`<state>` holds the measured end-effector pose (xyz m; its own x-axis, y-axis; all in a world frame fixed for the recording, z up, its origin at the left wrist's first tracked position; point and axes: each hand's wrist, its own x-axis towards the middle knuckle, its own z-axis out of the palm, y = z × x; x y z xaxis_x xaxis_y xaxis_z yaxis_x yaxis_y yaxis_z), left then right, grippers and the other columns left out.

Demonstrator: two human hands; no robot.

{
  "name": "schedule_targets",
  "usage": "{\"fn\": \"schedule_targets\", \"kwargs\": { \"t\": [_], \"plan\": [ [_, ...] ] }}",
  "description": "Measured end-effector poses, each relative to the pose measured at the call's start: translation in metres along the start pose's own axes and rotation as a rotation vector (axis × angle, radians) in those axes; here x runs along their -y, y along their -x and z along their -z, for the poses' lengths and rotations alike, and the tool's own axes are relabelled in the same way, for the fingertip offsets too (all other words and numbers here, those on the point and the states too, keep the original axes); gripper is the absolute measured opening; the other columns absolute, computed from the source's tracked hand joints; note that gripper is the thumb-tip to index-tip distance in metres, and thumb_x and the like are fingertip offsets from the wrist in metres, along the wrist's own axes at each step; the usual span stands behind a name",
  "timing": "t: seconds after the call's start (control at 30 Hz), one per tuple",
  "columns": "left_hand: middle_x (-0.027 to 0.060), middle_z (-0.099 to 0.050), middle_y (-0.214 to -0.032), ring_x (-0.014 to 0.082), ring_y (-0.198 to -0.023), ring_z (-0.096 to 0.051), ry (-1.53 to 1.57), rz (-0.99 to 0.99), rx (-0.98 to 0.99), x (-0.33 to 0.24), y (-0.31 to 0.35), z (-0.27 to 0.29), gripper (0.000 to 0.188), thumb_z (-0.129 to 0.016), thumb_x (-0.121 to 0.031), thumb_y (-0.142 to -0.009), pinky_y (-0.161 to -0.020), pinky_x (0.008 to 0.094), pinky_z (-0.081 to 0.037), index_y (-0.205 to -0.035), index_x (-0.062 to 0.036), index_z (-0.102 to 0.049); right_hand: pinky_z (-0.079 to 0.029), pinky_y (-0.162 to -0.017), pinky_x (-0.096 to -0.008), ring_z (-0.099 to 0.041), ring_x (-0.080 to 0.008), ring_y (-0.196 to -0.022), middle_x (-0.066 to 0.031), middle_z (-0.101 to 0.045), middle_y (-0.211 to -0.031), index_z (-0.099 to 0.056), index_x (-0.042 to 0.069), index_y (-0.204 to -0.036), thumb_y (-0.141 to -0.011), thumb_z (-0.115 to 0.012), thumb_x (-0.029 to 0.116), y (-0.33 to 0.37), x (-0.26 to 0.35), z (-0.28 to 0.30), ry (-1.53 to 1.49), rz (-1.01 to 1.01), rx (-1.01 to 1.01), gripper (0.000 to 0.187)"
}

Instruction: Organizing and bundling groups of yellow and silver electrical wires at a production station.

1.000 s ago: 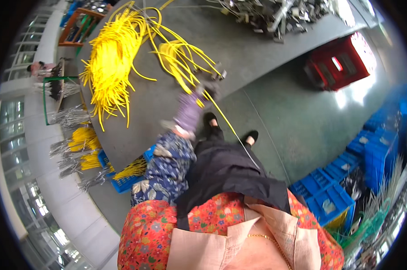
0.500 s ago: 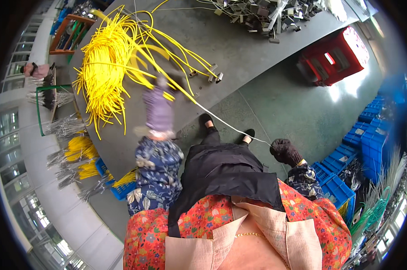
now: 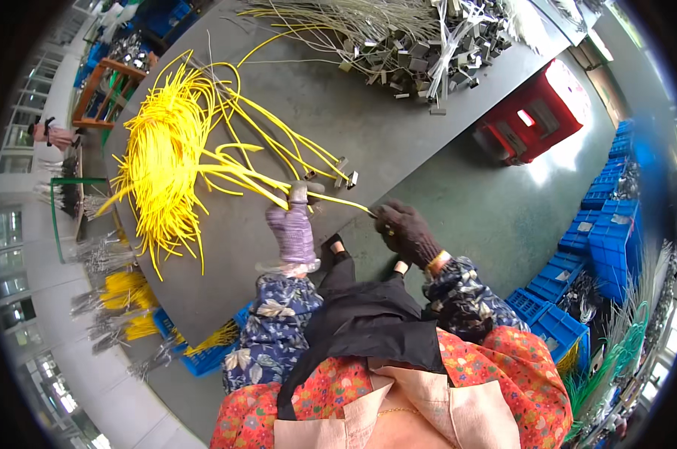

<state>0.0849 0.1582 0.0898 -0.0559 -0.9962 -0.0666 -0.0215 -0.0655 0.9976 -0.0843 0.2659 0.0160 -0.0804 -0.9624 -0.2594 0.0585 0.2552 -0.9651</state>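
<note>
My left hand (image 3: 293, 228), in a purple knitted glove with grey fingertips, is closed on several thin yellow tubes (image 3: 237, 173) above the grey table. Those tubes trail from a big tangled pile of yellow tubing (image 3: 163, 146) at the table's left. One yellow tube (image 3: 342, 201) runs from the left fingers to my right hand (image 3: 407, 233), which wears a dark brown glove and pinches its end. The pale wire inside it is hidden there. Small metal clips (image 3: 352, 179) lie near the table edge, at the ends of other yellow tubes.
The grey table (image 3: 279, 97) has its edge slanting just ahead of me. A heap of pale wires with metal pieces (image 3: 413, 63) lies at its far side. A red plastic container (image 3: 537, 112) stands on the floor at right. Blue crates (image 3: 611, 239) line the right; another crate (image 3: 204, 359) sits lower left.
My right hand has moved up and left, close to my left hand. The white wire that stretched between tube and right hand is out of sight. My left hand has shifted right and slightly down.
</note>
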Motion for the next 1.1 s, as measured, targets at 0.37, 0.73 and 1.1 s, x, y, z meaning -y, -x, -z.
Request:
{"fn": "schedule_targets", "kwargs": {
  "t": [0.37,0.73,1.1],
  "plan": [
    [0.0044,-0.062,-0.069,0.0107,-0.060,-0.057,-0.061,0.064,0.043,0.017,-0.068,0.011,0.022,-0.063,-0.020,-0.082,-0.056,0.0250,-0.047,-0.078,0.0014,-0.060,-0.047,-0.056,-0.0327,-0.057,-0.0236,-0.073,-0.0122,-0.054,-0.089,-0.047,0.007,-0.119,-0.071,-0.056,-0.001,-0.072,0.052,-0.051,0.415,0.331,-0.024,0.049],
    [0.0048,-0.054,-0.052,0.0112,-0.038,-0.049,-0.110,0.239,0.124,0.021,-0.118,0.087,0.044,-0.054,-0.039,-0.087,-0.037,0.0232,-0.040,-0.109,0.0001,-0.053,-0.047,-0.049,-0.0284,-0.057,-0.0175,-0.068,-0.0107,-0.054,-0.105,-0.037,0.004,-0.125,-0.076,-0.064,0.014,-0.107,0.060,0.128,-0.052,-0.060,-0.887,0.057],
    [0.0009,-0.042,-0.043,0.0095,-0.033,-0.038,0.117,0.189,0.214,0.018,-0.107,0.035,0.038,-0.051,-0.035,-0.089,-0.032,0.0224,-0.031,-0.100,0.0009,-0.055,-0.046,-0.050,-0.0280,-0.053,-0.0169,-0.060,-0.0071,-0.056,-0.083,-0.051,0.006,-0.109,-0.080,-0.061,0.017,-0.129,0.082,0.203,-0.045,-0.014,-0.707,0.032]
  ]
}}
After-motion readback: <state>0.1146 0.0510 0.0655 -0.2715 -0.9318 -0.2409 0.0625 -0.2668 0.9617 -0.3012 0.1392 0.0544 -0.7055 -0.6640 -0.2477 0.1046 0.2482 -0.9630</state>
